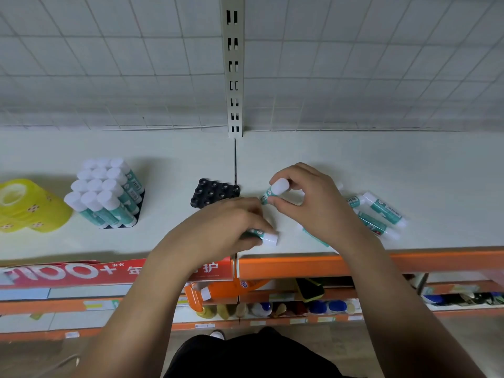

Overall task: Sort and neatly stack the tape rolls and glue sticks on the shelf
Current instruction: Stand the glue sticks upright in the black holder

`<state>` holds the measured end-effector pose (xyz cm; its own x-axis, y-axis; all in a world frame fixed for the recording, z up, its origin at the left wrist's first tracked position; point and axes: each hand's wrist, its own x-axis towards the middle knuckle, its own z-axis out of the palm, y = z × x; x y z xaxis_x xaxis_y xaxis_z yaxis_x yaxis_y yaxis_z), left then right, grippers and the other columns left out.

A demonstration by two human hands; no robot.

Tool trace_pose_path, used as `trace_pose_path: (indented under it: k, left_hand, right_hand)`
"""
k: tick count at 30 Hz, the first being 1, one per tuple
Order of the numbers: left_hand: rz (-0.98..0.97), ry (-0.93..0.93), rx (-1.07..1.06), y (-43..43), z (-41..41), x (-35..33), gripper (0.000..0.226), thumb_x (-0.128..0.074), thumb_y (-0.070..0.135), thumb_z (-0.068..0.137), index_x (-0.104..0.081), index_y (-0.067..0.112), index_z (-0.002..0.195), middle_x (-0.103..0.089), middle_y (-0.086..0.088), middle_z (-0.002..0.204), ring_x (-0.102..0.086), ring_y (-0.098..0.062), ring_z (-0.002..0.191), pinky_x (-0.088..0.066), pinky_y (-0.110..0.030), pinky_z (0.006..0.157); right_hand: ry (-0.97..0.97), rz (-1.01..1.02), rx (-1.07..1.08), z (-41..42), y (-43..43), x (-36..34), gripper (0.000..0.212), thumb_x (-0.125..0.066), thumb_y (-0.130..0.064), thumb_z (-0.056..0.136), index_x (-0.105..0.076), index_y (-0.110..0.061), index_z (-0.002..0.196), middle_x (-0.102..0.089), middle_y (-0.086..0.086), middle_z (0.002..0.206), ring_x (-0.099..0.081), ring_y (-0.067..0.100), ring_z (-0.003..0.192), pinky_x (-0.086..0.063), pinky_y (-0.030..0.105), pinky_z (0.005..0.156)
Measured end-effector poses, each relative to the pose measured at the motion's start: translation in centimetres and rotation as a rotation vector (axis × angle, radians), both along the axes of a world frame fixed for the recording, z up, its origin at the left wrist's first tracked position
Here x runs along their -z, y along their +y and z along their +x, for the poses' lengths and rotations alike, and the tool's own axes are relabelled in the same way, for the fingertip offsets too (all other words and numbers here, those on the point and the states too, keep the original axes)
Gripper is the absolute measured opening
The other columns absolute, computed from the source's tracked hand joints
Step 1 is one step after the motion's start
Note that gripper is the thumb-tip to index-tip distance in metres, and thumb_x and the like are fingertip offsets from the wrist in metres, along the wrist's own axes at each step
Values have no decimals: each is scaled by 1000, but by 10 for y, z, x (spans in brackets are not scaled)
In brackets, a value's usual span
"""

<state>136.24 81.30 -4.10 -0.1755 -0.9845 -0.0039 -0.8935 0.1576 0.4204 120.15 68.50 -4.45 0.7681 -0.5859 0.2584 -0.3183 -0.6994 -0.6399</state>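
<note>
Grip of left hand (pixel 231 222) round glue stick (pixel 268 238), right hand (pixel 308 197) round second stick (pixel 275 190), banner (pixel 81 274) reading "护".

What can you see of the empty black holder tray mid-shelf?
The black holder tray looks like moulded plastic, roughly square, with rows of round sockets, all empty. It lies flat on the white shelf, mid-depth, its right edge at the seam between the two boards. The full tray of glue sticks stands apart to its left. The left hand is just on its near side; whether it touches the tray cannot be told.
</note>
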Motion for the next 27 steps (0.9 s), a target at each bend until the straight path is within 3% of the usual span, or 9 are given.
trace_pose_path:
  k: [8, 12, 17, 21, 25, 27]
  left_hand:
    - [-207, 137, -203, 11, 26, -8, 24, -66, 21, 91, -66, 24, 115, -55, 12, 101, -56, -8, 85, -52, -34, 76]
    - [-309, 254, -355, 15, 43, -9, 20, -65, 22, 93, -65, 23, 113, -60, 10, 103, -62, -8, 91, -55, -34, 79]
    - [-368, 464, -506, 14, 56, -7, 15, -64, 21, 93, -64, 21, 108, -61, 10, 105, -62, -7, 98, -55, -21, 80]
    - [-349, 528, -506, 7, 65, -7, 15, -63, 14, 93, -62, 21, 107, -62, 10, 108, -62, -5, 100, -55, -18, 78]
    - [-331, 548, -475, -1, 70, -6, 16, -63, 11, 93, -61, 19, 107, -62, 11, 108, -62, -5, 100, -53, -16, 77]
    - [-321, 557, -459, -4, 71, -4, 16, -63, 11, 93, -61, 20, 106, -62, 12, 108, -63, -4, 101, -53, -15, 78]
  right_hand:
    - [23, 146, 14, 11, 4, -6, 36, -69, -23, 90, -56, -27, 123, -67, -12, 109, -63, -1, 101, -47, 9, 86]
    - [-61, 232, 10, 24, 9, -11, 27, -73, -20, 88, -56, -22, 108, -69, -13, 101, -65, -4, 94, -48, 9, 84]
    - [-107, 202, 10, 45, 15, -12, 18, -73, -14, 87, -64, -19, 102, -72, -14, 91, -66, -8, 88, -43, 3, 81]
    - [-122, 185, 15, 61, 17, -10, 17, -72, -9, 87, -65, -15, 101, -73, -8, 90, -67, -6, 86, -43, 4, 80]
    - [-69, 146, 72, 72, 18, -10, 31, -74, -17, 86, -62, -20, 114, -68, -16, 92, -63, -10, 87, -44, 3, 79]
    - [-80, 140, 96, 73, 18, -10, 28, -75, -16, 85, -62, -18, 110, -66, -18, 91, -62, -12, 85, -43, 2, 78]
